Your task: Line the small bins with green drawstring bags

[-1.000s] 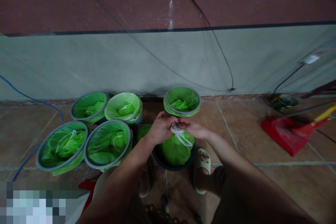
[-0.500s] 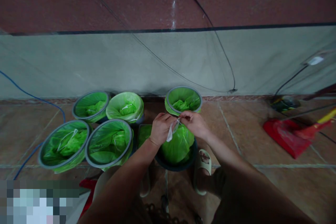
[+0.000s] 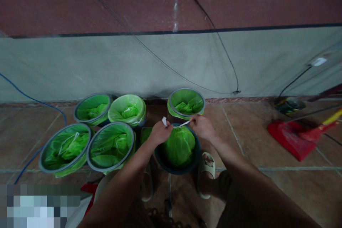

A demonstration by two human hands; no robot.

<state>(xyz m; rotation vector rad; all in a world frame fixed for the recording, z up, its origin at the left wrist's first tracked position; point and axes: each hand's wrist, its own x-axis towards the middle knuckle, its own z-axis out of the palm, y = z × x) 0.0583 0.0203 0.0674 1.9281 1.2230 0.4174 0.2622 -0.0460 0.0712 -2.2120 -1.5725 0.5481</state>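
Observation:
Between my feet stands a dark blue bin [image 3: 159, 162] with a full green plastic bag [image 3: 179, 148] bulging in it. A white drawstring [image 3: 184, 124] is stretched across the top of the bag. My left hand [image 3: 161, 132] is closed on one side of it, and a white end pokes up above the fist. My right hand [image 3: 201, 125] pinches the other side. The string runs taut between the two hands, just above the gathered bag top. Whether there is a knot in it I cannot tell.
To the left stand several bins [image 3: 110, 146] lined with green bags. Another lined bin [image 3: 186, 103] is behind my hands by the wall. A red dustpan [image 3: 291, 139] lies at right. A blue cable [image 3: 40, 100] runs along the left, and a black cable [image 3: 227, 50] hangs on the wall.
My hands have moved apart, left hand leftward and right hand slightly rightward. The drawstring, bunched with a hanging white loop before, is now pulled straight between them.

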